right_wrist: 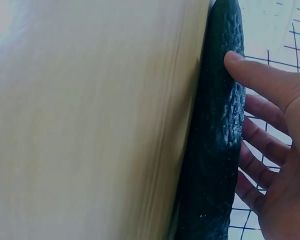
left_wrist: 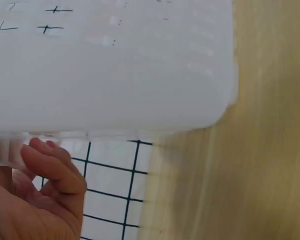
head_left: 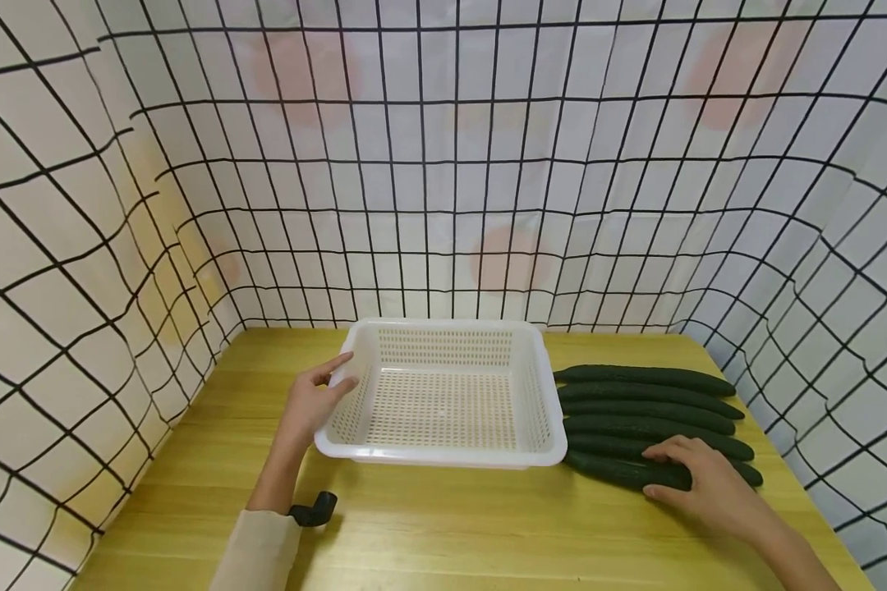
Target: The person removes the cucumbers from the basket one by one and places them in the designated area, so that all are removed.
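Observation:
A white plastic basket (head_left: 443,455) with slotted walls and floor stands mid-table. My left hand (head_left: 314,402) holds its left rim, thumb and forefinger over the edge; the left wrist view shows curled fingers by the basket's pale outer wall (left_wrist: 115,90). To the right, several dark green cucumbers (head_left: 646,376) lie side by side, their left ends close to the basket. Around the nearest cucumber (right_wrist: 210,150) my right hand (head_left: 710,488) has its thumb on one side and its fingers on the other. That cucumber lies at the front of the row; part of it is hidden by the hand.
A yellowish wooden table (head_left: 443,525) bears everything. Black wire grid (head_left: 454,209) stands behind it and on both sides, with pale sheeting beyond. A small black object (head_left: 314,509) sits at the left sleeve's cuff (head_left: 259,546).

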A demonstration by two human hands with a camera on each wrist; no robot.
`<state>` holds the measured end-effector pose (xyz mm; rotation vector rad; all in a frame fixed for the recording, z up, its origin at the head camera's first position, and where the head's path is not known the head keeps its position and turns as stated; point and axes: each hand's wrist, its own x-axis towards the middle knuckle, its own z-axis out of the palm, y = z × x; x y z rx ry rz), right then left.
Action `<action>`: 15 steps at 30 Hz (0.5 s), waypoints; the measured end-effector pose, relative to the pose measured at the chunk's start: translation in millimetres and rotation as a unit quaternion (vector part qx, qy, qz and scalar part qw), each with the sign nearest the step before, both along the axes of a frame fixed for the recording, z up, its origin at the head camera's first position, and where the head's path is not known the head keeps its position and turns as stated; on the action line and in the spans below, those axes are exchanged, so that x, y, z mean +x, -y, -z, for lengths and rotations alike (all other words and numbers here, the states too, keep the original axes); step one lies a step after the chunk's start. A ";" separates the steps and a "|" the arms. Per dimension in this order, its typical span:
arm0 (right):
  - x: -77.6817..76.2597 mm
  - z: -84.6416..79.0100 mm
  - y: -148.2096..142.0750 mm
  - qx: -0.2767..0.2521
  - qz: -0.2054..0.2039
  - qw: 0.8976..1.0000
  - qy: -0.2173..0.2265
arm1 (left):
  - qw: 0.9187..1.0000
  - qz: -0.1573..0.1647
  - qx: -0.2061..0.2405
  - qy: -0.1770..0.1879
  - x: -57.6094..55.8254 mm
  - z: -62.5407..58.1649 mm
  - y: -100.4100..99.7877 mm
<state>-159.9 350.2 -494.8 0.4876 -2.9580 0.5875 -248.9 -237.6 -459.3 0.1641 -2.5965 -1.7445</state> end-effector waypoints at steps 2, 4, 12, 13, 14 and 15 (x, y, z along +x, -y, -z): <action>-0.1 -1.1 2.0 -0.002 0.003 1.000 0.002 | 1.000 0.008 0.005 0.002 1.0 -0.5 1.7; -0.2 -3.5 4.2 -0.003 0.005 1.000 0.005 | 1.000 0.019 0.010 0.004 2.2 -1.4 4.5; -11.9 -28.6 3.6 -0.019 -0.004 1.000 -0.011 | 0.999 0.035 0.000 -0.003 8.9 -9.9 26.0; -15.5 -32.3 1.6 -0.019 -0.008 1.000 -0.016 | 0.999 0.036 -0.012 -0.013 9.1 -11.1 30.2; -19.1 -36.5 -0.4 -0.020 -0.011 1.000 -0.019 | 0.999 0.035 -0.032 -0.023 9.1 -12.3 34.7; -22.6 -41.4 -1.9 -0.016 -0.014 0.999 -0.024 | 0.997 0.032 -0.055 -0.034 9.0 -13.5 38.8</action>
